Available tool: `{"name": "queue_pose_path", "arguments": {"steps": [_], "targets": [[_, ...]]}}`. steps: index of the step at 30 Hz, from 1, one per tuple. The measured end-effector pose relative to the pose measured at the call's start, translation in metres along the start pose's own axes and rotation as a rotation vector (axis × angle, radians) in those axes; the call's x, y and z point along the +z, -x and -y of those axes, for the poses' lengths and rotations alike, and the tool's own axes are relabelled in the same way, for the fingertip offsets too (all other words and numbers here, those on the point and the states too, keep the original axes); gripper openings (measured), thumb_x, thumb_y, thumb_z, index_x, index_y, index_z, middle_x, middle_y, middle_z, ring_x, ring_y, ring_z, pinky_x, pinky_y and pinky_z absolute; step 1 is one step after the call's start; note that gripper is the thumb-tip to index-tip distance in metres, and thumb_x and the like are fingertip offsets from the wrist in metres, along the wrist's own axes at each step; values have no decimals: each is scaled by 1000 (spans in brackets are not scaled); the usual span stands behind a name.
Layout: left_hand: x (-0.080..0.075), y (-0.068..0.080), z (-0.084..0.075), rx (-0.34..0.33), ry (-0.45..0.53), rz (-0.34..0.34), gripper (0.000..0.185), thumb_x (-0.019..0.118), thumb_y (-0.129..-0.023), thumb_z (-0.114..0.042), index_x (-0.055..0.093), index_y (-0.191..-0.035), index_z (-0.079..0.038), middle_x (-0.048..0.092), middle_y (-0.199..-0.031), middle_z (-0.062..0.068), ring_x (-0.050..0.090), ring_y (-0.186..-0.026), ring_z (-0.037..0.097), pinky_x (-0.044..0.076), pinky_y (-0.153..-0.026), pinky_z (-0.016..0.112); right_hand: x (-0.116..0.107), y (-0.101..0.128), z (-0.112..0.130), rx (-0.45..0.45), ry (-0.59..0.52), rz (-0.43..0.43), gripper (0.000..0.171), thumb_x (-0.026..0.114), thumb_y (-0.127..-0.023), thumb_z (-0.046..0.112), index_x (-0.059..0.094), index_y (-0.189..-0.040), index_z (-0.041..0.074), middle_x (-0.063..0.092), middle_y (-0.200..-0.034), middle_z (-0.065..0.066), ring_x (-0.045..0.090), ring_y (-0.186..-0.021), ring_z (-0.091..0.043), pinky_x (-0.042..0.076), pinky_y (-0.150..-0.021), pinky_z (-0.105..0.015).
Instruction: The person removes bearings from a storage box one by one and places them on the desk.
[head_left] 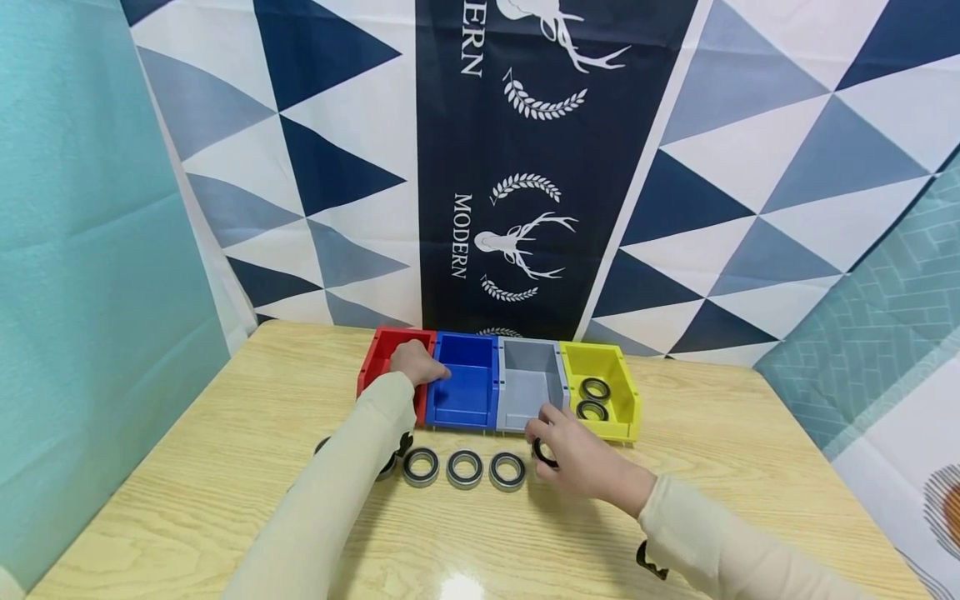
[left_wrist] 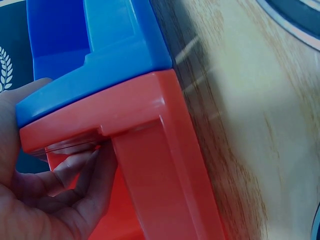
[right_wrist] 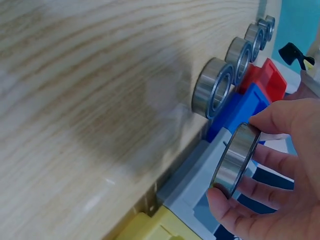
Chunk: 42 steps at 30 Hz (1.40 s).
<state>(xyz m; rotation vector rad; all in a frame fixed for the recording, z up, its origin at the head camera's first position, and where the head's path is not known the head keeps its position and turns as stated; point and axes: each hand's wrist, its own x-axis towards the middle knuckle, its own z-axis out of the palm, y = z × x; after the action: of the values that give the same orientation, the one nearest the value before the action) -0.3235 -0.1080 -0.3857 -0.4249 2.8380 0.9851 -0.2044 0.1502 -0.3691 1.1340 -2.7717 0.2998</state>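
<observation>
My right hand (head_left: pixel 573 454) grips a ball bearing (right_wrist: pixel 236 159) by its outer edge, thumb on one side and fingers on the other. It is held in front of the grey bin (head_left: pixel 525 392). My left hand (head_left: pixel 415 363) pinches the adjoining side walls of the red bin (left_wrist: pixel 150 150) and the blue bin (left_wrist: pixel 125 55), with its fingers inside the red one and its thumb on the blue side. Two bearings (head_left: pixel 596 389) lie in the yellow bin (head_left: pixel 624 429). More bearings (head_left: pixel 465 469) lie in a row before the bins, some partly hidden by my left sleeve.
The four-coloured bin row stands at the back of the wooden table (head_left: pixel 600 550), close to a patterned cloth backdrop (head_left: pixel 360 250). A teal curtain (head_left: pixel 97 250) borders the left side. Black straps (head_left: pixel 651 560) show at the wrists.
</observation>
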Motion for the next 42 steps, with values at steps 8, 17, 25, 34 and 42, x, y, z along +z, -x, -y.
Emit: {"name": "queue_pose_path", "arguments": {"steps": [8, 17, 25, 34, 42], "targets": [[-4, 4, -2, 2, 7, 3, 37, 78, -73, -31, 66, -96, -4, 72, -92, 12, 60, -76, 21, 50, -65, 29, 6, 6, 0, 15, -4, 38, 22, 73, -76, 13, 59, -93, 12, 50, -89, 0, 43, -79, -15, 40, -68, -28], [-5, 5, -3, 6, 2, 1, 36, 77, -74, -31, 66, -95, -4, 72, -91, 11, 60, -76, 21, 50, -65, 29, 13, 13, -3, 12, -6, 51, 18, 72, -75, 12, 60, -88, 11, 48, -86, 1, 45, -80, -13, 42, -69, -29], [-3, 6, -3, -3, -6, -2, 41, 77, -74, -32, 65, -102, -4, 72, -98, 12, 61, -82, 22, 56, -78, 35, 20, 14, -5, 26, -55, 86, 23, 75, -74, 13, 61, -92, 10, 48, -87, -1, 43, -78, -11, 41, -66, -25], [2, 0, 0, -2, -13, 2, 41, 77, -74, -32, 66, -103, -5, 72, -100, 12, 62, -81, 22, 56, -77, 35, 25, 14, -5, 37, -77, 86, 23, 74, -74, 12, 60, -92, 9, 52, -89, -3, 45, -78, -10, 42, -66, -24], [2, -3, 0, 0, -12, -1, 42, 78, -73, -32, 67, -103, -4, 72, -101, 12, 62, -83, 22, 56, -77, 35, 28, 12, -7, 50, -80, 101, 23, 74, -76, 13, 61, -93, 9, 51, -90, -4, 45, -77, -10, 42, -64, -22]]}}
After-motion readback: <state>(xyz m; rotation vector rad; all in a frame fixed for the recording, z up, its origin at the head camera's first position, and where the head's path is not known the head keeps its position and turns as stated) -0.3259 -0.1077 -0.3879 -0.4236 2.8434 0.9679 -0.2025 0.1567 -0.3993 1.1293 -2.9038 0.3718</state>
